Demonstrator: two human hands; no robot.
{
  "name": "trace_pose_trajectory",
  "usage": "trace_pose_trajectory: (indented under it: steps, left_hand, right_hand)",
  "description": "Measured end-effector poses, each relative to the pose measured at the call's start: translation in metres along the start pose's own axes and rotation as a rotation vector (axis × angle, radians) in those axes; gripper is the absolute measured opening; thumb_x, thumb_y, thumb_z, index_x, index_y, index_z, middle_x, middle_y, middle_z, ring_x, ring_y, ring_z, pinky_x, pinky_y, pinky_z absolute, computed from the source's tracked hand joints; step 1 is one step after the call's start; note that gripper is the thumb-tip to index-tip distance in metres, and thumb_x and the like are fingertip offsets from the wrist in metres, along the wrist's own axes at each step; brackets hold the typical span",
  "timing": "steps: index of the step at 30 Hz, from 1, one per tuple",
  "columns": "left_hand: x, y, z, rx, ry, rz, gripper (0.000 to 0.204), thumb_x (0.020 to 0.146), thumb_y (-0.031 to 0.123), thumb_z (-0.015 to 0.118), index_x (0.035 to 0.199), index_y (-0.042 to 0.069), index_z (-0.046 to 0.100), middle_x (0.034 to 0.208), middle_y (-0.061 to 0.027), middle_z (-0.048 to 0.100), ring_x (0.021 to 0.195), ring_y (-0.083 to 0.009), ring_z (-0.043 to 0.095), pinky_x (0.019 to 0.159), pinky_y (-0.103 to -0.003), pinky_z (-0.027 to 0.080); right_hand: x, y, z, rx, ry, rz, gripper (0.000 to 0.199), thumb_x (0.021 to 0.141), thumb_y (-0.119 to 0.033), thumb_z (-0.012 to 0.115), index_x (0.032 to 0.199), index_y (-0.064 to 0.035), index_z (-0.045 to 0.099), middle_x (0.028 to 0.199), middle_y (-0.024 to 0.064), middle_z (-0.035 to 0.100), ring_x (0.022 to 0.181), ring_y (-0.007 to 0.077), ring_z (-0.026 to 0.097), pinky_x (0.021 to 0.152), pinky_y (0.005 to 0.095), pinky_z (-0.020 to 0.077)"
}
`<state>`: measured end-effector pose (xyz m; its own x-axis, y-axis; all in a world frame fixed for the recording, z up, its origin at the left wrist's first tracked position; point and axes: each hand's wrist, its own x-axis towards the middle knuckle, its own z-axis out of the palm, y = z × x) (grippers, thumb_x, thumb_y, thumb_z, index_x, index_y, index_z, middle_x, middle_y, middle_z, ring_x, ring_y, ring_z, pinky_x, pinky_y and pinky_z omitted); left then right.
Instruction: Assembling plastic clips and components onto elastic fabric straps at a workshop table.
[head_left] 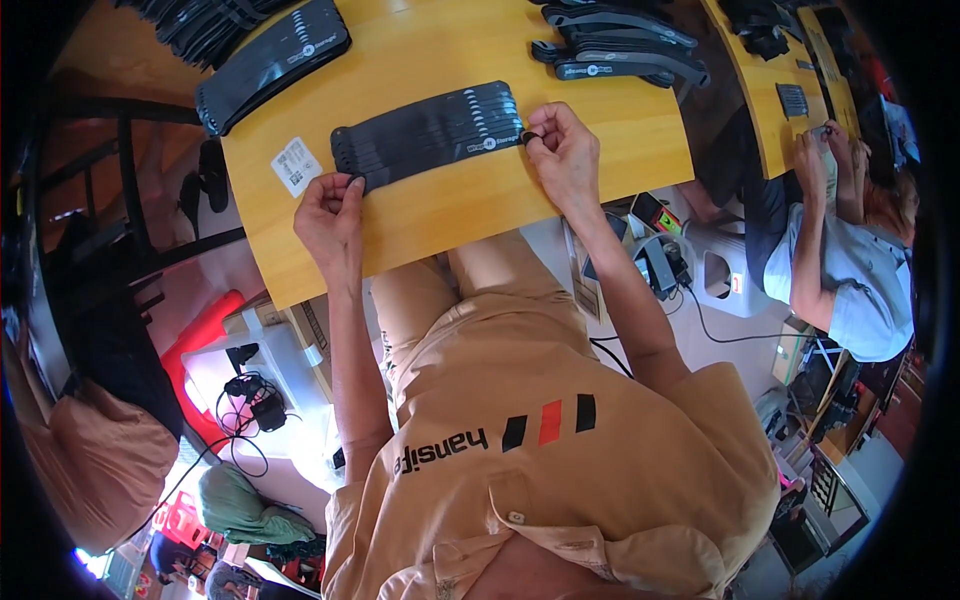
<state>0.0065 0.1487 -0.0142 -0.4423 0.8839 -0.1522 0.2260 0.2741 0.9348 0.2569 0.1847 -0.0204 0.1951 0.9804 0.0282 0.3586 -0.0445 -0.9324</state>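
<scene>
One set of flat black straps (425, 132), pale printing near its right end: lying side by side on the yellow wooden table (640, 135), between both hands and near the table's front edge.

Two bare hands, both working at the set. Left hand (332, 215): resting at the near left corner of the set, thumb and fingers drawing together into a narrow gap; whether any strap is sitting between them, I cannot tell. Right hand (563, 155): pinching a dark strap end (530, 138) between thumb and forefinger at the near right corner, the other fingers curling inward.

One white label (296, 166), printed: lying just beside the set, on the left, above the left hand.

One stack of black straps (275, 65): lying flat at the table's far left, set apart from the handled set. One pile of looser black and grey straps (615, 45): lying at the far right, some ends curving over.

One second table (775, 135): standing to the right, a small dark piece (792, 99) lying on it. One co-worker in a pale shirt (850, 285): sitting beside it, hands reaching over its edge.
</scene>
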Motion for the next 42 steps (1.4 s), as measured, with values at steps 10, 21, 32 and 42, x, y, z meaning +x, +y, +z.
trace_pose_trajectory:
  steps: [10, 21, 32, 42]
  left_hand:
    - [0.004, 0.001, -0.001, -0.006, -0.02, -0.008, 0.01, 0.075, 0.003, 0.068, 0.077, -0.001, 0.058, 0.063, -0.001, 0.055, 0.052, -0.0047, 0.047, 0.045, -0.019, 0.04]
    - [0.005, 0.006, 0.0, -0.045, -0.011, -0.03, 0.012, 0.075, 0.003, 0.068, 0.077, 0.0, 0.056, 0.06, -0.0014, 0.053, 0.046, -0.0067, 0.047, 0.041, -0.02, 0.039]
    - [0.017, -0.01, -0.002, 0.01, -0.02, 0.006, 0.013, 0.073, 0.001, 0.067, 0.079, 0.0, 0.055, 0.059, -0.0024, 0.052, 0.047, -0.0091, 0.05, 0.044, -0.023, 0.041]
    - [-0.003, 0.028, 0.01, 0.36, 0.171, 0.544, 0.026, 0.083, 0.014, 0.059, 0.103, -0.003, 0.056, 0.09, -0.0169, 0.062, 0.081, -0.0305, 0.06, 0.074, -0.037, 0.047]
  right_hand:
    - [-0.001, -0.001, 0.0, -0.101, 0.015, -0.068, 0.017, 0.068, 0.005, 0.057, 0.083, -0.0026, 0.057, 0.063, 0.0042, 0.054, 0.052, 0.0118, 0.051, 0.051, 0.0248, 0.0431]
    - [0.001, -0.001, 0.001, -0.173, 0.009, -0.088, 0.018, 0.066, 0.003, 0.058, 0.082, -0.0033, 0.058, 0.064, 0.0075, 0.056, 0.056, 0.0183, 0.055, 0.053, 0.0299, 0.0442]
    - [0.005, 0.002, -0.002, -0.126, -0.022, -0.138, 0.013, 0.066, 0.004, 0.057, 0.079, 0.0009, 0.057, 0.065, 0.0109, 0.057, 0.056, 0.0194, 0.056, 0.054, 0.03, 0.045]
    - [0.007, -0.024, -0.016, -0.324, -0.001, -0.417, 0.03, 0.075, 0.006, 0.051, 0.105, 0.0004, 0.056, 0.098, 0.0145, 0.058, 0.089, 0.0279, 0.059, 0.076, 0.0326, 0.0489]
